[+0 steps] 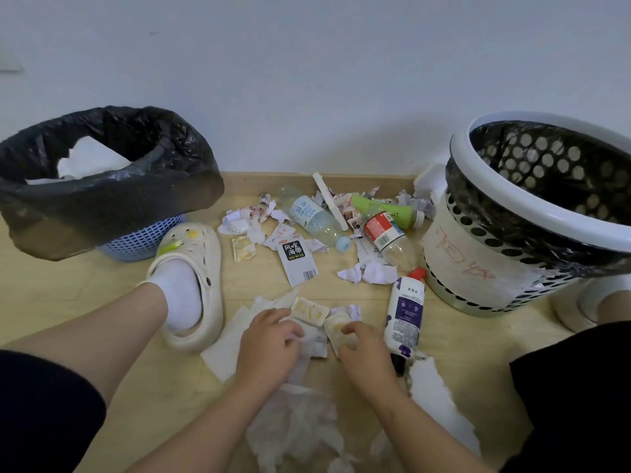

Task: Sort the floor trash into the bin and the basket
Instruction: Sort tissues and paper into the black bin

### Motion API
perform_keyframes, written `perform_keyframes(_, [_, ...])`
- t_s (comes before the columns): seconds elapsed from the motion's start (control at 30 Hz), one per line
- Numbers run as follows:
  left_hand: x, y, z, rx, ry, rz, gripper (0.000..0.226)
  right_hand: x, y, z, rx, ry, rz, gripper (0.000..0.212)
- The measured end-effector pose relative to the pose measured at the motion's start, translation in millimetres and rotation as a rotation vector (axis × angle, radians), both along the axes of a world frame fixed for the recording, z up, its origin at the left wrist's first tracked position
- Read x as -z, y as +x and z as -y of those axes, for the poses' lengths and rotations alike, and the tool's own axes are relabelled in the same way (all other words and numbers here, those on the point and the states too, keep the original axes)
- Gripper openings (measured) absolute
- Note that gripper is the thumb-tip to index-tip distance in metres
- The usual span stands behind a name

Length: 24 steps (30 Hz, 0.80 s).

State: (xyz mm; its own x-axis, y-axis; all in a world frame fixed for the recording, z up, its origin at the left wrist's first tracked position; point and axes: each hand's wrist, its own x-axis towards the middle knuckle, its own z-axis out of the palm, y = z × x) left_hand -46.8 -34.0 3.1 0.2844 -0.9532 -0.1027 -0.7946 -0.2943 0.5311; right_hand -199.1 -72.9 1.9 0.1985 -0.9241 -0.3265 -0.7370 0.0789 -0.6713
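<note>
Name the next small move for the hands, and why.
Probably lift the crumpled paper and the wrapper toward the black-bagged bin: the left hand and right hand grip them, and that bin holds white paper.

Soft, even indoor light fills the frame, leaving only a faint shadow on the wall (392, 138) left of the white bin (478, 257). Wide-angle distortion bends the edges, and the tissue (293, 425) at lower centre is blurred while mid-frame litter (297, 261) looks fairly sharp.
</note>
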Motion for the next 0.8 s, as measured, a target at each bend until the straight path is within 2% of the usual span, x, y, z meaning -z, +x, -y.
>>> perform_keyframes(0.1, [0.7, -3.7, 20.2, 0.151, 0.073, -0.046, 0.047, 9.7, 3.1, 9.9, -0.035, -0.041, -0.097, 0.037])
perform_keyframes(0.2, [7.5, -3.4, 39.0, 0.254, 0.228, 0.004, 0.055, 19.1, 8.0, 16.1, 0.020, -0.050, -0.110, 0.046])
perform_keyframes(0.3, [14.0, -2.5, 50.8, 0.246, 0.318, 0.078, 0.050, 27.1, 13.8, 23.0, -0.002, -0.032, -0.191, 0.056])
perform_keyframes(0.37, [19.5, 0.0, 53.0, 0.200, 0.277, 0.142, 0.045, 32.6, 15.4, 25.6, 0.000, -0.016, -0.229, 0.058])
perform_keyframes(0.43, [23.2, 2.3, 52.1, 0.162, 0.243, 0.182, 0.050, 35.3, 15.6, 25.9, 0.051, -0.005, -0.173, 0.059])
perform_keyframes(0.53, [24.0, 4.7, 55.0, 0.145, 0.301, 0.191, 0.049, 34.3, 14.4, 25.4, 0.112, 0.024, -0.075, 0.053])
perform_keyframes(0.6, [23.3, 6.0, 58.5, 0.127, 0.322, 0.112, 0.038, 34.2, 13.0, 25.6, 0.130, 0.034, -0.015, 0.038])
perform_keyframes(0.67, [22.7, 8.2, 61.1, 0.013, 0.284, -0.117, 0.025, 33.8, 10.7, 27.9, 0.192, 0.067, 0.086, 0.022])
perform_keyframes(0.73, [18.6, 11.0, 61.0, -0.160, 0.218, -0.418, 0.018, 31.5, 9.5, 30.7, 0.262, 0.121, 0.196, 0.015])
perform_keyframes(0.77, [14.8, 10.3, 58.8, -0.224, 0.186, -0.494, 0.015, 30.0, 8.7, 30.9, 0.301, 0.143, 0.248, 0.015])
perform_keyframes(0.8, [10.2, 9.1, 57.7, -0.258, 0.149, -0.494, 0.014, 28.1, 9.1, 31.9, 0.346, 0.154, 0.307, 0.016])
